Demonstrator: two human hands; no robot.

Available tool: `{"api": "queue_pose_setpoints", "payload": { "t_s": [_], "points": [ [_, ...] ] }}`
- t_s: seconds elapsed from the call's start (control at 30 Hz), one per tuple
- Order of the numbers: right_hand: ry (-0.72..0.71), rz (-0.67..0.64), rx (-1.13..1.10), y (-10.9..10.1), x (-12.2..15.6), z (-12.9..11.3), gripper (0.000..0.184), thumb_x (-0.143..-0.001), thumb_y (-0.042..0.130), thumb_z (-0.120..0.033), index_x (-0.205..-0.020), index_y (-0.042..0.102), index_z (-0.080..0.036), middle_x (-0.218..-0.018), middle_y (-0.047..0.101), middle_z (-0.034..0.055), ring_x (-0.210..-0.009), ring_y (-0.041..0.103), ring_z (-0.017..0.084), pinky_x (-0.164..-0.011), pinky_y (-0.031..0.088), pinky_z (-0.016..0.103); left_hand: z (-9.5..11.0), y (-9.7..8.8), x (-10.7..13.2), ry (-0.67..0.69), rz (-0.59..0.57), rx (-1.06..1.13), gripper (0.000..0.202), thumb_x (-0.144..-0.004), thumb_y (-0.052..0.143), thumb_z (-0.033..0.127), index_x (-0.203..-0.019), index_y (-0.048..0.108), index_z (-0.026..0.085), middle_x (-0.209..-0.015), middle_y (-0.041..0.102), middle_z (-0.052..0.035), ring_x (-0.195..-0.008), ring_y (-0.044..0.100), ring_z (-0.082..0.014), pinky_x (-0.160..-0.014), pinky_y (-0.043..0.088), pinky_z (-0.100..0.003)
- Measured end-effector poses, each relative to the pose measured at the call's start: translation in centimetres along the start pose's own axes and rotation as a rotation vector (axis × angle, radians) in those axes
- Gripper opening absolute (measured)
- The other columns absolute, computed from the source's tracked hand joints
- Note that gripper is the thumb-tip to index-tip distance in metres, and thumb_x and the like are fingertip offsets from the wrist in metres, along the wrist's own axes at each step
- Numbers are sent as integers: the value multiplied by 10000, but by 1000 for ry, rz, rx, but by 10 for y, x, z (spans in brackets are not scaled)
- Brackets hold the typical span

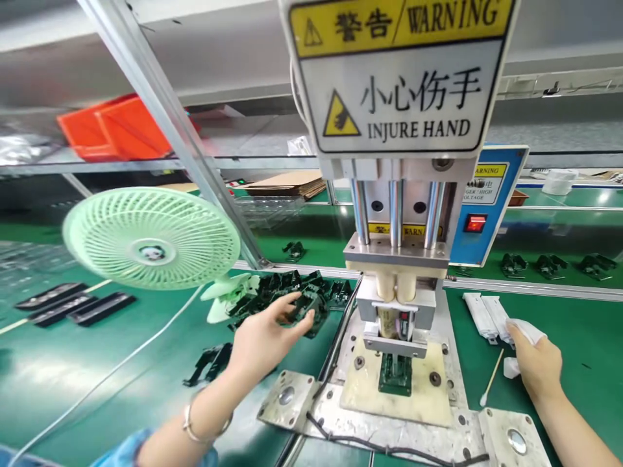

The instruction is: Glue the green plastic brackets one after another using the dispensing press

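Note:
My left hand (267, 337) curls its thumb and fingers around a dark plastic part (314, 310), in front of a pile of similar dark parts (285, 284). Another dark part (209, 363) lies beside my left wrist. My right hand (538, 360) has its fingers closed on a white cloth (528, 331), which may be tissue. Close to it are white rectangular pieces (481, 316) and a cotton swab (491, 379). Between my hands stands a press (399, 259), with a dark green part (395, 376) on its pale base plate (423, 402).
A green fan (153, 240) stands at the left, its white cable (126, 360) crossing the table. Black trays (73, 305) lie farther left. A blue control box (487, 207) sits behind the press. More dark parts (549, 266) line the back right. A red bin (117, 130) rests on the shelf.

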State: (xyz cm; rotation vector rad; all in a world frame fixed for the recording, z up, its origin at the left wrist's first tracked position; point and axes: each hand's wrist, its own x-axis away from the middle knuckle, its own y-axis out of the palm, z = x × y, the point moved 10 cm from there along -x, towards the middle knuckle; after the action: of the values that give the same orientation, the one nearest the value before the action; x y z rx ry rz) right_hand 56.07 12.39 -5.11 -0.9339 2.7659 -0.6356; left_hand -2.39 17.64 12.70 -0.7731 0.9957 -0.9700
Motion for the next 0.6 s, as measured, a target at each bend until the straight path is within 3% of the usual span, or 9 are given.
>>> {"api": "queue_pose_setpoints", "payload": {
  "t_s": [0.07,0.17,0.27,0.33,0.4,0.47,0.6],
  "points": [
    [-3,33,10,-4,0,-2,470,-577,662,-634,-684,664,-175,-791,709,164,-923,655,429,-859,493,514,-13,21,22,-33,-86,-41,581,-769,583,560,-1219,670,204,-991,772,-77,-821,734,-282,-640,539,-338],
    [-17,89,28,-11,2,-8,407,-608,679,-579,-652,631,-177,-711,688,137,-829,667,381,-760,521,454,-15,40,34,-29,-184,-88,621,-812,533,566,-1293,626,184,-1047,764,-102,-867,727,-320,-660,554,-378],
    [-21,143,75,-15,4,-18,340,-677,705,-499,-639,626,-170,-624,651,103,-794,664,346,-715,520,407,2,31,31,75,-215,-122,778,-770,585,632,-1369,561,136,-1286,664,-170,-1163,610,-408,-843,545,-467],
    [-10,179,112,-17,5,-25,310,-739,727,-442,-667,635,-155,-636,644,77,-787,663,297,-736,521,387,22,15,27,186,-188,-111,796,-728,629,680,-1308,612,134,-1373,602,-184,-1229,551,-434,-904,519,-490],
    [9,221,138,-19,5,-31,284,-827,719,-404,-752,640,-141,-726,655,33,-789,659,216,-784,523,372,37,0,23,216,-142,6,625,-731,653,672,-1130,711,195,-1220,704,-134,-1013,669,-369,-776,546,-412],
    [19,248,147,-22,6,-35,263,-871,709,-372,-780,632,-138,-780,654,6,-792,653,182,-799,522,359,47,-4,21,180,-105,154,398,-753,677,588,-932,748,240,-946,774,-53,-717,686,-253,-611,511,-312],
    [-66,209,77,-21,12,-49,208,-849,690,-297,-769,670,-106,-770,684,42,-771,640,184,-728,486,270,62,25,27,170,-112,289,194,-771,633,380,-761,689,195,-644,700,-2,-504,571,-151,-466,419,-231]
  ]
}}
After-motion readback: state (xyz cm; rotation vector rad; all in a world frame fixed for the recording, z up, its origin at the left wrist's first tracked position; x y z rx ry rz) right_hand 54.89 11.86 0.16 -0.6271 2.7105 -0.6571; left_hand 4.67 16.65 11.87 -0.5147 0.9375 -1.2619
